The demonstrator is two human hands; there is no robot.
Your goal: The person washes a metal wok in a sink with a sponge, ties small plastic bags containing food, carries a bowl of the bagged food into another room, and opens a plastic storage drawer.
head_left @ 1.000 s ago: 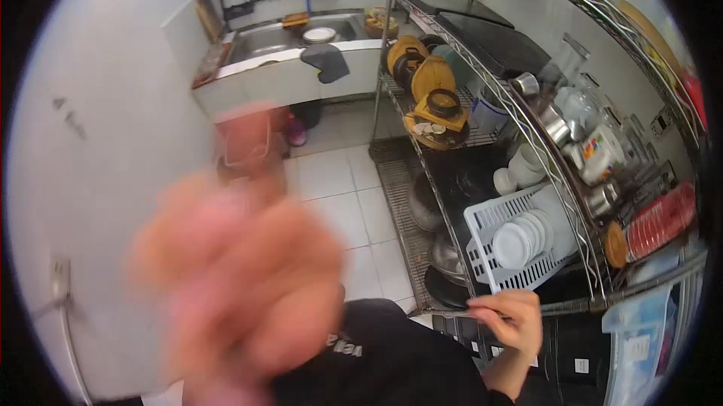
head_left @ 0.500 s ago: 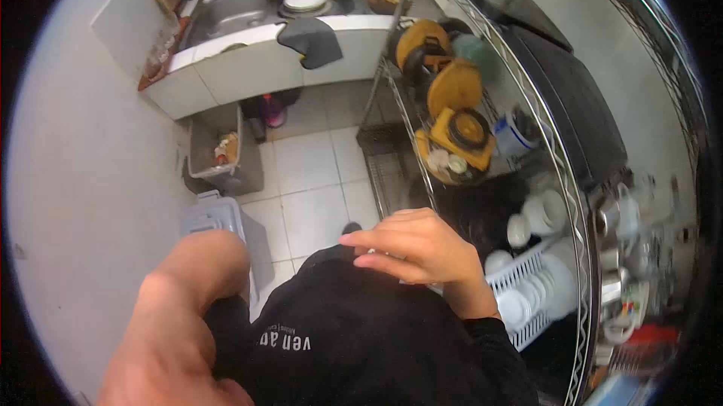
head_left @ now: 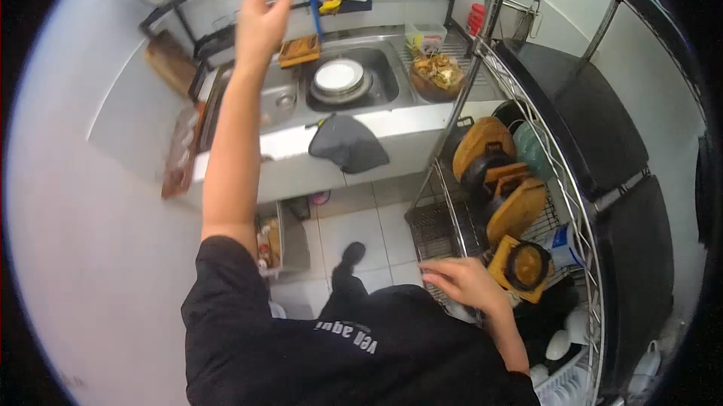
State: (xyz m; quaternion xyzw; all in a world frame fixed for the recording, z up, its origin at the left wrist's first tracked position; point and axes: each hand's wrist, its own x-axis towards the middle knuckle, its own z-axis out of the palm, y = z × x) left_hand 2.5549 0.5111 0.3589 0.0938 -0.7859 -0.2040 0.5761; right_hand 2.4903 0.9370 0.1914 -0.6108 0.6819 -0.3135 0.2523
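My left hand (head_left: pixel 263 22) reaches up over the left side of the metal sink (head_left: pixel 392 48), fingers curved and apart with nothing visible in them. Near it are a wooden block (head_left: pixel 300 50) at the sink's back edge and a blue handle (head_left: pixel 315 14). White plates (head_left: pixel 339 74) sit stacked in the basin. My right hand (head_left: pixel 463 282) hangs low in front of my body, fingers stretched out and holding nothing I can see. Closest to that hand is a yellow wooden board with a round black dish (head_left: pixel 527 267) on the wire shelf.
A dark grey cloth (head_left: pixel 349 144) drapes over the counter's front edge. A bowl of food scraps (head_left: pixel 437 78) stands right of the basin. On the right, the metal shelving (head_left: pixel 452 127) holds wooden boards (head_left: pixel 516 210) and dishes. A grey bin (head_left: pixel 294 240) stands under the counter.
I have moved closer to the sink. My left arm has swung from low at my side to stretched up over the sink. My right hand stays low, its fingers straighter.
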